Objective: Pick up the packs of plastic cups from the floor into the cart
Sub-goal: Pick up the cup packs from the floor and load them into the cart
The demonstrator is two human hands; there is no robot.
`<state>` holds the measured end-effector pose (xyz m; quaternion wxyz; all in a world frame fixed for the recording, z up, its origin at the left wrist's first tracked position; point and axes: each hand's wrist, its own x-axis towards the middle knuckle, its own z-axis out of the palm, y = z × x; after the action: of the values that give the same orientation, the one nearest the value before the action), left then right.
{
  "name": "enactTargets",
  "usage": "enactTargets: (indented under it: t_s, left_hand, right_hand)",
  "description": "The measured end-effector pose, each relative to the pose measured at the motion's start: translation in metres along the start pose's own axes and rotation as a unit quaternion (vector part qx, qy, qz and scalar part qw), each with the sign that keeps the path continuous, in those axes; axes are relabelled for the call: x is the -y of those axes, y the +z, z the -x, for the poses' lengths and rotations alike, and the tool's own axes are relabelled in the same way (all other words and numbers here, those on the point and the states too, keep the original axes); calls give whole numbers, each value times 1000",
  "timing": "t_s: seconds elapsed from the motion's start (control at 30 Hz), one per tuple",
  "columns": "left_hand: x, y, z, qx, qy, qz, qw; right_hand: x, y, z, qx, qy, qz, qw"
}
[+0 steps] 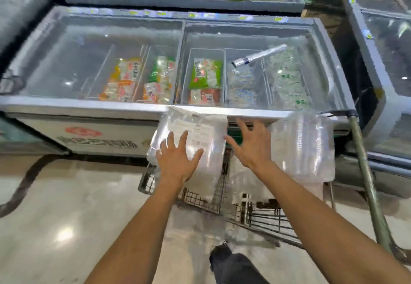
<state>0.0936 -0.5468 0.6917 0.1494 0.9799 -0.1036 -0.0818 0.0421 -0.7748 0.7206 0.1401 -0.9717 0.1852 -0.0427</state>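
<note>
Head view: left hand (178,161) pressing flat, fingers spread, on upright cup pack (195,136) in cart (200,197); right hand (251,143) hovering wide, empty, between 2 packs; second pack (304,145) lying rightward.

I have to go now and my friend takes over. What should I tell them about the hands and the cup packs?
Left hand: fingers spread, resting flat on the left pack of cups, no grip on it.
Right hand: open, between the two packs, holding nothing.
Right pack of cups stands in the cart, which is parked against the freezer.
Done: both visible packs are in the cart.
Left: the visible floor has no packs; check what is out of view.
</note>
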Motion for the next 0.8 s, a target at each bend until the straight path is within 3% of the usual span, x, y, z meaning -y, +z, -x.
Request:
enactTargets:
  t_s: [0.37,0.57,0.8]
  left_hand:
    - [250,-103,160,-105,-204,-3,973]
    - [372,-135,240,-149,-349,37,924]
    - [495,-151,292,-160,-507,80,843]
  right_hand:
    - [305,73,111,82,-242,-23,967]
    - [450,115,171,121,-380,-10,917]
    - [607,181,216,191,-499,-40,844]
